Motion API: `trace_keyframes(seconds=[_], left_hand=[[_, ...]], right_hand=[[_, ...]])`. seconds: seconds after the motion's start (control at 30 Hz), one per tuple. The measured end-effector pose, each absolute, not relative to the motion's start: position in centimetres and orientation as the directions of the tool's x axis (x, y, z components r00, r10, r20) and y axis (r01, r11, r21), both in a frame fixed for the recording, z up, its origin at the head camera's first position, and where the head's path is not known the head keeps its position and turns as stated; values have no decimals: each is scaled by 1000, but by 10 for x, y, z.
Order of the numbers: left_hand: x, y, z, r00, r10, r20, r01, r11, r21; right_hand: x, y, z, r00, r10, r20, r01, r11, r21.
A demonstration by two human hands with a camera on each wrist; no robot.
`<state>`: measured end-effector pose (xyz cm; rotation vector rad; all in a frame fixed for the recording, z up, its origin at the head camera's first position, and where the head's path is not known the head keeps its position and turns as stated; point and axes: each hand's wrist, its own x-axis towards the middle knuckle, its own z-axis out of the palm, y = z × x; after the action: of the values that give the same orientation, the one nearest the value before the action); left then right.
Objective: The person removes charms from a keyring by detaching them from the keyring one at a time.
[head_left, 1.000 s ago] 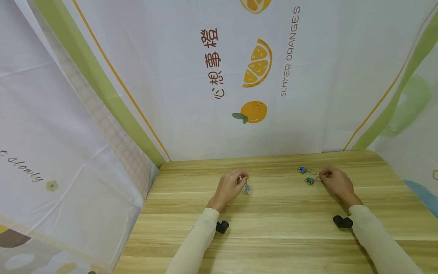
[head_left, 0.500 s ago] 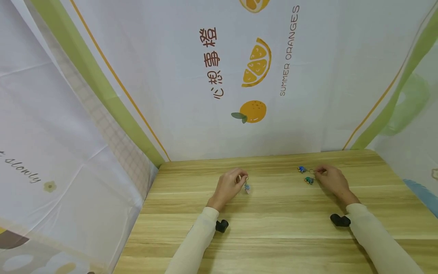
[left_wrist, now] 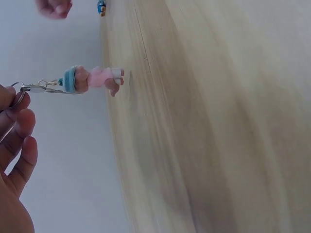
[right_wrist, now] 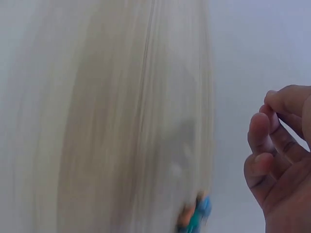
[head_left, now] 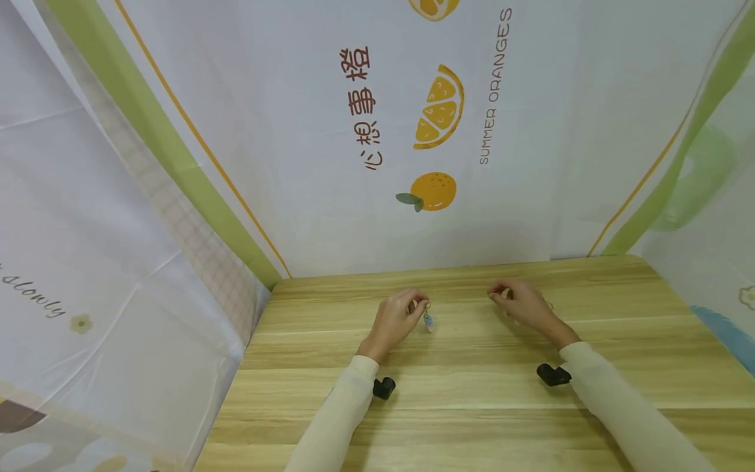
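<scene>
My left hand (head_left: 394, 321) pinches the metal ring of a keychain (head_left: 428, 322). A small figurine (left_wrist: 99, 80) with a teal hat and pink clothes hangs from it, its feet low over the table in the head view. My right hand (head_left: 522, 305) is above the table to the right, fingers loosely curled, thumb and forefinger tips close together with nothing seen between them. It hides the blue and green keychains in the head view, apart from a bit of ring (head_left: 550, 305). Blurred blue, green and orange figurines (right_wrist: 192, 213) appear low in the right wrist view.
The wood-grain table (head_left: 448, 419) backs onto a white cloth (head_left: 283, 164) printed with oranges and lettering. More printed cloth (head_left: 106, 262) hangs along the left side. Black wrist cameras (head_left: 553, 375) sit at both cuffs.
The right hand has come away from the blue and green keychains' rings and moved left, now covering the keychains in the head view. The left hand still holds its keychain in nearly the same place.
</scene>
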<state>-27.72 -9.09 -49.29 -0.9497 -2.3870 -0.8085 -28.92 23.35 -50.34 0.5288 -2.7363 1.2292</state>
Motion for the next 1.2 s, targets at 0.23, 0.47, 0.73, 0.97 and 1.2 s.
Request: trace_keyframes(seconds=[0.23,0.47,0.73,0.97,1.2], left_hand=[[-275,-87,-489,-658,464,593,731,584,354],[-274,-86,-487,-659,465,591,733,575,364],[-273,-85,-486,-660,469,587,733,572,368],[-273,-83,-487,-660,474,582,735,569,369],[-274,-81,-488,-677,458,576,724,556,408]], right_hand=[[-283,183,-496,-891,-382,245,-434,562,-704],[-278,147,-493,-824,-465,324,-550,517,-656],[-275,131,-496,-820,-461,338,-553,488,-675],[-275,129,-498,-804,-455,382,-581,471,-664],[-274,127,-501,-823,-440,358,-552,477,-684]])
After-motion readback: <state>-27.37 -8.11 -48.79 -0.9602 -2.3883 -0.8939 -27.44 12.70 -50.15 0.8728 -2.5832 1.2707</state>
